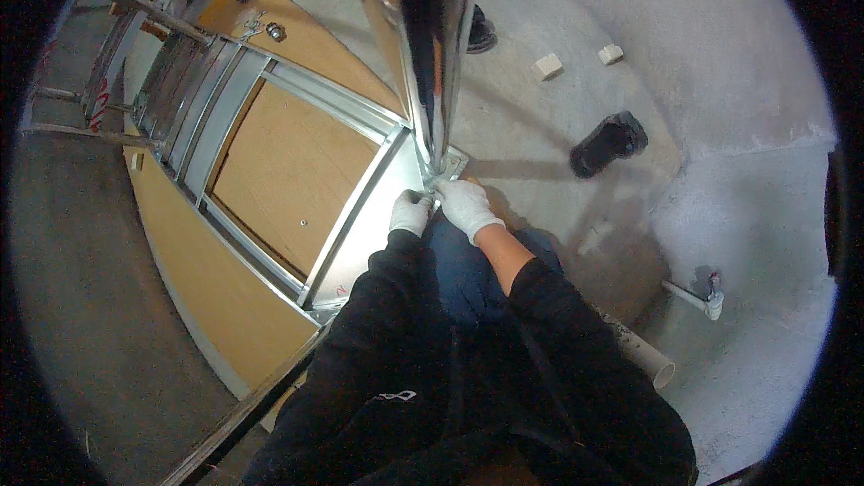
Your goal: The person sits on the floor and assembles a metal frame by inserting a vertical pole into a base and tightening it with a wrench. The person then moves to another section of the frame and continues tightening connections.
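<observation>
Both my hands wear pale knit work gloves and meet at the foot of a tall, shiny metal post (434, 112). My left hand (411, 213) is at the corner of a silver metal frame (355, 202), its fingers bent and closed. Just right of it, my right hand (466, 206) has its fingers pinched together close under the post. Whatever small part lies between the fingertips is too hidden to name. The frame rests on a tan board (297, 148), where a small round metal piece (303, 223) lies.
Metal fittings (275, 31) lie on a board beyond the frame. A ladder-like metal rack (153, 9) stands far left. Pale blocks (547, 67) and a black object (610, 144) are on the concrete floor. A pipe end (663, 371) and a wall tap (713, 297) are at right.
</observation>
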Action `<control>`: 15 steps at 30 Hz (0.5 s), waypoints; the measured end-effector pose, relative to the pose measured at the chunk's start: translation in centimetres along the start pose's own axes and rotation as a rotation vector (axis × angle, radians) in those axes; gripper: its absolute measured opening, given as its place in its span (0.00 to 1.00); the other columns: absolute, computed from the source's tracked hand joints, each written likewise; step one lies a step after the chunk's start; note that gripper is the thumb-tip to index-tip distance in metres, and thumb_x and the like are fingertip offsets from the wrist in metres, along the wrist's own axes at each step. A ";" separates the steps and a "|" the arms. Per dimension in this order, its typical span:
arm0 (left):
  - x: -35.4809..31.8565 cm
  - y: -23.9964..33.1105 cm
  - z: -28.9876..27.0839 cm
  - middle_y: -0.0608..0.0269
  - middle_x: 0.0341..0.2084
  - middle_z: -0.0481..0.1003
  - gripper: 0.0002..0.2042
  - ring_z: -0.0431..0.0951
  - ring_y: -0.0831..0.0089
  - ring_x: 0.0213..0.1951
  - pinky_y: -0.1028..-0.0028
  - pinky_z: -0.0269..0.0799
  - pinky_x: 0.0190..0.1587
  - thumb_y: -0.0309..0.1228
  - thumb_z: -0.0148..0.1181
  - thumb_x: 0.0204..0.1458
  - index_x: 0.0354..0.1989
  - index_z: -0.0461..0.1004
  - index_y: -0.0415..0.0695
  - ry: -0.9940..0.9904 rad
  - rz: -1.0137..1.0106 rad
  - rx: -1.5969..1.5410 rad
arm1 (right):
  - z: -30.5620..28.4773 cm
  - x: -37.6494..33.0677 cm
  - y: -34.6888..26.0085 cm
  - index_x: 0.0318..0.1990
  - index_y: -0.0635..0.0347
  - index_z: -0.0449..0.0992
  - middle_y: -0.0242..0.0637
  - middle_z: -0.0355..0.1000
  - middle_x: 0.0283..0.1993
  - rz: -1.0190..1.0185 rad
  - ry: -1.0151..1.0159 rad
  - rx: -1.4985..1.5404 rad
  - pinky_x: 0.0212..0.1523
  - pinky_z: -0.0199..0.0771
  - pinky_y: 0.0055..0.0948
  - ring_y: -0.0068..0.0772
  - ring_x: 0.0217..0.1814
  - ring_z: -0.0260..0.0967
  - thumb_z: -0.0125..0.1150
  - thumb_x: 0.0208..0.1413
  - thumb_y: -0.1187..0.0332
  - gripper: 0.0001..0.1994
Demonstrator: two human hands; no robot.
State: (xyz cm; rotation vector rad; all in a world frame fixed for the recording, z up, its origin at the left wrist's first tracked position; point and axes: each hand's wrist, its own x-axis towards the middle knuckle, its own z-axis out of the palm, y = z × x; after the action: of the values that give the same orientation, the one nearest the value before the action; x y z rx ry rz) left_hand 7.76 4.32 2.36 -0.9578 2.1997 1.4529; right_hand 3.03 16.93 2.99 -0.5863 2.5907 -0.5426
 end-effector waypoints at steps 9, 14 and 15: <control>1.9 -2.7 0.3 0.52 0.30 0.77 0.15 0.78 0.67 0.32 0.71 0.72 0.38 0.35 0.60 0.49 0.38 0.73 0.34 0.018 0.032 -0.007 | -1.7 0.1 -1.4 0.36 0.54 0.74 0.48 0.74 0.34 -0.152 -0.039 -0.099 0.39 0.71 0.47 0.51 0.39 0.73 0.45 0.54 0.66 0.09; 2.0 -2.8 0.7 0.46 0.32 0.77 0.16 0.78 0.58 0.37 0.67 0.71 0.43 0.36 0.60 0.46 0.37 0.74 0.35 0.041 0.063 0.015 | -1.0 0.5 -1.8 0.38 0.53 0.74 0.48 0.74 0.37 -0.056 -0.105 -0.132 0.41 0.70 0.48 0.52 0.42 0.72 0.47 0.54 0.64 0.10; 1.9 -2.9 0.9 0.45 0.32 0.77 0.16 0.78 0.56 0.38 0.66 0.71 0.43 0.36 0.60 0.45 0.37 0.74 0.35 0.047 0.059 0.012 | -1.0 0.3 -2.1 0.39 0.53 0.74 0.48 0.74 0.37 -0.009 -0.094 -0.072 0.42 0.70 0.48 0.52 0.42 0.72 0.48 0.54 0.64 0.10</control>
State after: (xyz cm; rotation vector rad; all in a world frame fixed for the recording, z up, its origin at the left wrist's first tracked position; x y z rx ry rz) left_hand 8.38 3.71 -1.12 -0.9402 2.2859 1.4555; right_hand 2.93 15.30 4.71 -0.6322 2.5284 -0.4155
